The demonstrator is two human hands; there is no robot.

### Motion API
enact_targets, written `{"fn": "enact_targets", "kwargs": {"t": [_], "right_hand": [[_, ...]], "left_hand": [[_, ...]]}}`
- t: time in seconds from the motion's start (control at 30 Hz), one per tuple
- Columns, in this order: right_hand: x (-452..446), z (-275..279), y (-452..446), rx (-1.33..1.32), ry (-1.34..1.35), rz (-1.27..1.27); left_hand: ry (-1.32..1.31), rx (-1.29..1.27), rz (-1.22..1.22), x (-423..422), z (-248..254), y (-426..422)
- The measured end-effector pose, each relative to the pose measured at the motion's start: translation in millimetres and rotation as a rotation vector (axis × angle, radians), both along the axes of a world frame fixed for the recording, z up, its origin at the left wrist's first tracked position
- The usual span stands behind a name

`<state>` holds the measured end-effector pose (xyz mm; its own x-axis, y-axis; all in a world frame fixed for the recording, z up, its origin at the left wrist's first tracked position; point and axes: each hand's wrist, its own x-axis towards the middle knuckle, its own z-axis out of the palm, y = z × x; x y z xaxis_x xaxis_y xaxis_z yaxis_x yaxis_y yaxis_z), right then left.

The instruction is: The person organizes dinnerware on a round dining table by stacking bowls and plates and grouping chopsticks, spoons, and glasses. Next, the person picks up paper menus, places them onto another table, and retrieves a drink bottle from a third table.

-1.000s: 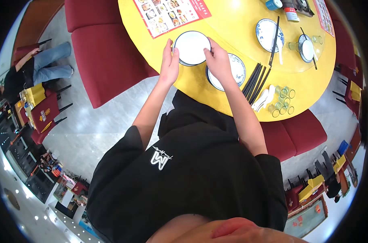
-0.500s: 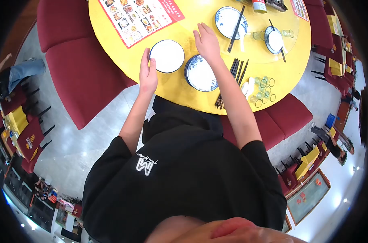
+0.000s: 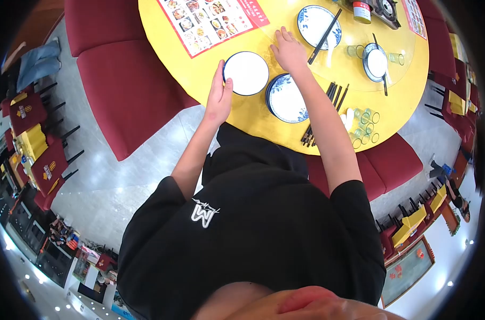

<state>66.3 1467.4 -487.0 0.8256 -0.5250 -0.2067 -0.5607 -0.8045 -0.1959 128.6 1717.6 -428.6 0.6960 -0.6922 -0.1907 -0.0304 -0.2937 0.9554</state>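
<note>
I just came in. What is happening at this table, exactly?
A person has the left hand at the edge of a white dish on the yellow table. The right hand, open and seemingly empty, is over the table, beyond a stack of plates. Chopsticks and glasses are near that stack.

Seeing a dish [image 3: 246, 73] at the near side of the desk [image 3: 248, 114], with stacked plates [image 3: 288, 101] just to its right. Scanning right: past loose chopsticks [image 3: 342, 98], spoons [image 3: 349, 118], clustered glasses [image 3: 366, 128]. Beyond the dish, leftward, spotting a menu [image 3: 213, 24]. Farther right, finding a bowl [image 3: 377, 63] between two tumblers [image 3: 396, 58], with a can [image 3: 362, 12] and stove [image 3: 386, 10] behind.
</note>
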Motion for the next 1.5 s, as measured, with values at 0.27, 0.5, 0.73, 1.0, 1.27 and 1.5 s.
{"fn": "enact_targets", "kwargs": {"t": [0.27,0.5,0.73,1.0,1.27,1.5], "right_hand": [[-10,1,-2,-0.058,-0.027,0.027],[-57,52,-5,0.062,-0.746,-0.397],[-129,23,-3,0.786,-0.838,-1.325],[-124,8,-33,1.163,-0.845,-1.285],[-170,23,-1,1.24,-0.897,-1.028],[-314,74,132,0.996,-0.518,-0.976]], "left_hand": [[0.006,-0.034,0.002,-1,16,-6],[-0.026,-0.002,0.005,-1,12,-7],[0.043,-0.061,0.167,-17,10,-2],[0.133,0.17,0.159,-52,6,69],[0.143,0.335,-0.046,-73,9,83],[0.223,0.249,-0.306,-105,18,41]]}}
